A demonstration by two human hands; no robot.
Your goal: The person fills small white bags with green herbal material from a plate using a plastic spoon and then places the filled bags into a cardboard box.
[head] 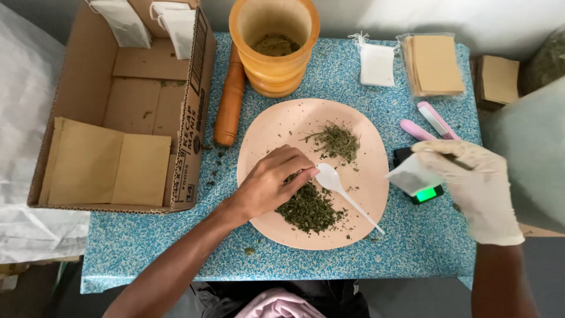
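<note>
The dried green herb lies in a loose heap on the lower half of the pink plate, which sits at the middle of the blue speckled table. The left hand, bare, rests over the heap's upper edge, its fingers drawn together in a pinch on the herb, just beside the bowl of the white plastic spoon. The spoon lies on the plate, its handle running toward the plate's lower right rim.

The right hand, in a white glove, is held over the table's right edge; its fingers are closed on a small white sachet, raised above a small black scale with a lit green display.

It is judged that the pinch should be kept small and lifted cleanly, with the sachet's mouth held wide and brought near the plate, so that crumbs are not shed on the table; strays already lie there.

Count: two herb heaps on the plate, the second smaller, at upper right. One spoon. One wooden mortar holding herb, one pestle beside it. One drawstring sachet on the table. Two stacks of brown envelopes at right, counts within not readable. Two pink pen-like tools. One cardboard box holding brown envelopes and two white sachets.
</note>
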